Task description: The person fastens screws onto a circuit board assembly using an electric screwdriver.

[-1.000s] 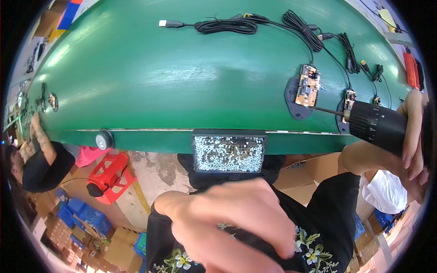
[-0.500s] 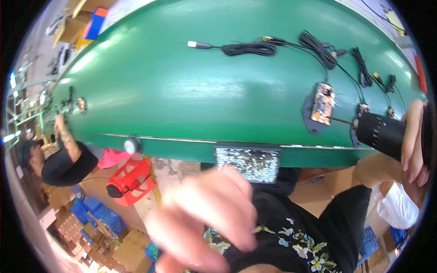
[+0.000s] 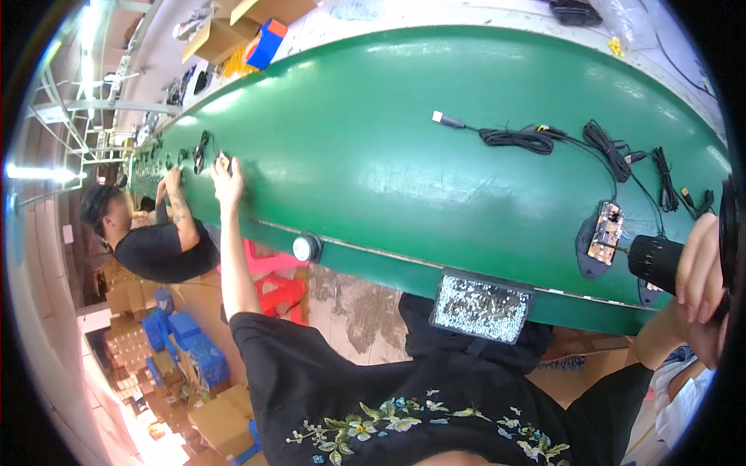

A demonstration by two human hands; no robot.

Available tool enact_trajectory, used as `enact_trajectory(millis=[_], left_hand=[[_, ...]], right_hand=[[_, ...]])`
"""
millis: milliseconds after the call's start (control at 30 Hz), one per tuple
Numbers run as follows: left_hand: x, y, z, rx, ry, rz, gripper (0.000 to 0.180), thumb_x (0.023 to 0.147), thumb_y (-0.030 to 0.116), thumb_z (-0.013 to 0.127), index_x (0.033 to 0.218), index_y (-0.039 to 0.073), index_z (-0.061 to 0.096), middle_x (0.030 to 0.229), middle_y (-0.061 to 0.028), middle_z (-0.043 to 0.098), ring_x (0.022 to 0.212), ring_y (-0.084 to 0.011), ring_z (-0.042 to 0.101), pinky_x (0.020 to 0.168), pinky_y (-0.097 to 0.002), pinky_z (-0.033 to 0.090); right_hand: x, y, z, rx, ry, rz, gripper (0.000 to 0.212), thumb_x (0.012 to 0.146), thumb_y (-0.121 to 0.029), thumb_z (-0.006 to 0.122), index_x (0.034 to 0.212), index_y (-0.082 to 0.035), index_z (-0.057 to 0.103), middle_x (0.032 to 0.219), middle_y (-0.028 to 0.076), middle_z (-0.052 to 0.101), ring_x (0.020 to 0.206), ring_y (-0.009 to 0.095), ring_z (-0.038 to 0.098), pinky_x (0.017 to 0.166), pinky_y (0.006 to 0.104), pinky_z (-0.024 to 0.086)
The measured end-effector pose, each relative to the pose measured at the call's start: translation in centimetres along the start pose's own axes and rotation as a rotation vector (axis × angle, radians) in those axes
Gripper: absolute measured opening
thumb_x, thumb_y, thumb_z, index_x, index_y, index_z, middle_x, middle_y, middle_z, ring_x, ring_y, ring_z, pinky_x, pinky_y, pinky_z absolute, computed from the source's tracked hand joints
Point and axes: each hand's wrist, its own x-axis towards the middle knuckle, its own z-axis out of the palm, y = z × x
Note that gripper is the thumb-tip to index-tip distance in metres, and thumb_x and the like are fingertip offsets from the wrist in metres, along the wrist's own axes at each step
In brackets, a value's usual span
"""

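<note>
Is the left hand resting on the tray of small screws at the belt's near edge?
No: the left hand is stretched far out to the left on the green belt, well away from the tray of small screws.

greens, blacks and a scatter of bright plastic

the long glossy conveyor belt (image 3: pixel 373 155) is deep green with pale sheen streaks; on it, coiled cables (image 3: pixel 517 138) are black, and the small circuit board (image 3: pixel 604 233) is tan and orange on a black oval base. the power screwdriver (image 3: pixel 657 260) is black. the shallow tray of tiny screws (image 3: pixel 480 308) is speckled silver-white. the short-sleeved shirt (image 3: pixel 435 404) is black with a blue, white and green floral print. the plastic stools (image 3: pixel 276 276) are red; the stacked crates (image 3: pixel 183 342) are blue.
</note>
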Motion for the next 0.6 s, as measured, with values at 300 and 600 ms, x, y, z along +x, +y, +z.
enact_trajectory(millis=[300,600], left_hand=[[-2.2,5.9,-1.4,0.03,-0.221,0.037,0.054,0.102,0.039,0.06,0.148,0.012,0.051,0.146,-0.0164,0.055,0.133,-0.0334,0.055,0.109,-0.0471,0.043],[-15.4,27.5,-8.9,-0.308,-0.475,0.476,0.043,0.093,0.016,0.073,0.135,0.013,0.064,0.142,-0.0237,0.047,0.127,-0.0429,0.054,0.107,-0.0472,0.045]], right_hand=[[-6.5,0.4,-5.7,0.002,-0.129,-0.066,0.033,0.088,-0.014,0.076,0.106,-0.001,0.051,0.069,0.006,0.071,0.056,0.012,0.069,0.055,0.0258,0.062],[-2.3,1.8,1.2,-0.175,0.353,-0.131,0.046,0.074,-0.024,0.074,0.106,-0.006,0.045,0.056,-0.006,0.059,0.044,0.005,0.059,0.045,0.0173,0.054]])
